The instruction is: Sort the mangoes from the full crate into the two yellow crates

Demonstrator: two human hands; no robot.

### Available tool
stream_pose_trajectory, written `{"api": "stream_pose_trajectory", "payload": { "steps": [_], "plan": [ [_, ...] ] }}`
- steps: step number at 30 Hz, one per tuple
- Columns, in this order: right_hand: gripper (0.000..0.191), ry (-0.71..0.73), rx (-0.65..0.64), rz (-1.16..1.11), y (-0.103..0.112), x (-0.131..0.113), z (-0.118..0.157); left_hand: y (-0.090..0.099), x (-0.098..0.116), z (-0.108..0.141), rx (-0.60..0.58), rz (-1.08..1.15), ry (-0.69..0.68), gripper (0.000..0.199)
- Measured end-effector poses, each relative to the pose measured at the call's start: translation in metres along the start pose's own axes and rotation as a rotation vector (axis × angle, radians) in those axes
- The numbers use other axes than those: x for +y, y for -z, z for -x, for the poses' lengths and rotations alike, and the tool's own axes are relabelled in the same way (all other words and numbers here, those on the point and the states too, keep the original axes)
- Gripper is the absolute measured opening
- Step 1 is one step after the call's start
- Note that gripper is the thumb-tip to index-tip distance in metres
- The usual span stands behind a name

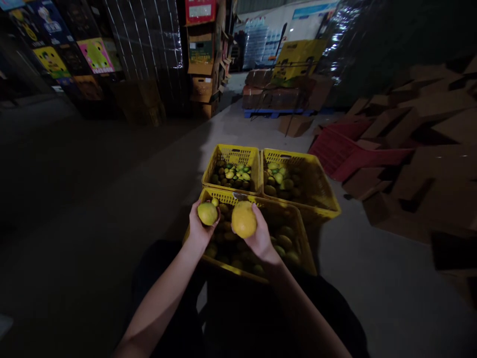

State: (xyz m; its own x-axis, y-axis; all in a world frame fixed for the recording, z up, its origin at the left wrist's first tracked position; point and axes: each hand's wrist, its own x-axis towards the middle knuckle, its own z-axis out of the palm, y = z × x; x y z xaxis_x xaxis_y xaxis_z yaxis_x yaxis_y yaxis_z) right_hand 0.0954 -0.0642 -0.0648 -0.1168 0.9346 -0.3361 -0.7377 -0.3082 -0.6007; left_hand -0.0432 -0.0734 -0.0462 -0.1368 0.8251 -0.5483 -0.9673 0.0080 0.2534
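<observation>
My left hand [201, 227] is closed around a green-yellow citrus fruit [207, 214]. A smaller yellow fruit [215, 202] shows just behind it; whether that hand also touches it I cannot tell. In my right hand [261, 233] is a larger, deeper yellow citrus fruit [244, 220], gripped from the right side. Both hands are over the near yellow crate [307, 238], which holds many green and yellow fruits in shadow. Behind it stand the back left yellow crate [257, 171] and the back right yellow crate [324, 186], each with similar fruits inside.
To the right, a red crate [335, 154] lies among a heap of cardboard boxes [428, 184]. Stacked cartons [201, 89] stand further back, beside a blue pallet [274, 113] loaded with boxes. Printed fruit cartons [95, 54] are piled at the far left. Lighting is dim.
</observation>
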Motion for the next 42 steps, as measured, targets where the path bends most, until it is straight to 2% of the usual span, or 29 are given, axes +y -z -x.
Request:
{"api": "stream_pose_trajectory", "payload": {
  "steps": [3, 7, 17, 25, 32, 36, 39, 42],
  "plan": [
    [0.025, -0.025, -0.037, 0.033, 0.001, -0.002, 0.001, 0.001, 0.000, 0.000, 0.011, 0.073, 0.111, 0.009],
    [0.030, -0.097, -0.062, 0.055, 0.004, -0.006, 0.002, 0.001, -0.001, 0.000, -0.005, 0.039, 0.218, 0.018],
    [0.038, -0.146, -0.082, 0.037, 0.003, -0.006, -0.002, 0.003, -0.005, 0.000, -0.129, -0.107, 0.173, 0.013],
    [0.040, -0.222, -0.318, 0.083, 0.007, -0.007, 0.002, 0.004, -0.005, 0.005, -0.372, -0.344, 0.174, 0.024],
    [0.039, -0.198, -0.525, 0.139, 0.012, -0.010, 0.003, 0.011, 0.000, 0.006, -0.539, -0.536, 0.167, 0.033],
    [0.040, -0.183, -0.578, 0.166, 0.012, -0.012, 0.005, 0.016, 0.002, 0.004, -0.651, -0.604, 0.143, 0.036],
    [0.040, -0.187, -0.594, 0.169, 0.012, -0.013, 0.007, 0.017, 0.003, 0.005, -0.656, -0.614, 0.140, 0.036],
    [0.037, -0.210, -0.537, 0.151, 0.010, -0.012, 0.008, 0.015, 0.001, 0.009, -0.589, -0.548, 0.167, 0.036]
  ]
}}
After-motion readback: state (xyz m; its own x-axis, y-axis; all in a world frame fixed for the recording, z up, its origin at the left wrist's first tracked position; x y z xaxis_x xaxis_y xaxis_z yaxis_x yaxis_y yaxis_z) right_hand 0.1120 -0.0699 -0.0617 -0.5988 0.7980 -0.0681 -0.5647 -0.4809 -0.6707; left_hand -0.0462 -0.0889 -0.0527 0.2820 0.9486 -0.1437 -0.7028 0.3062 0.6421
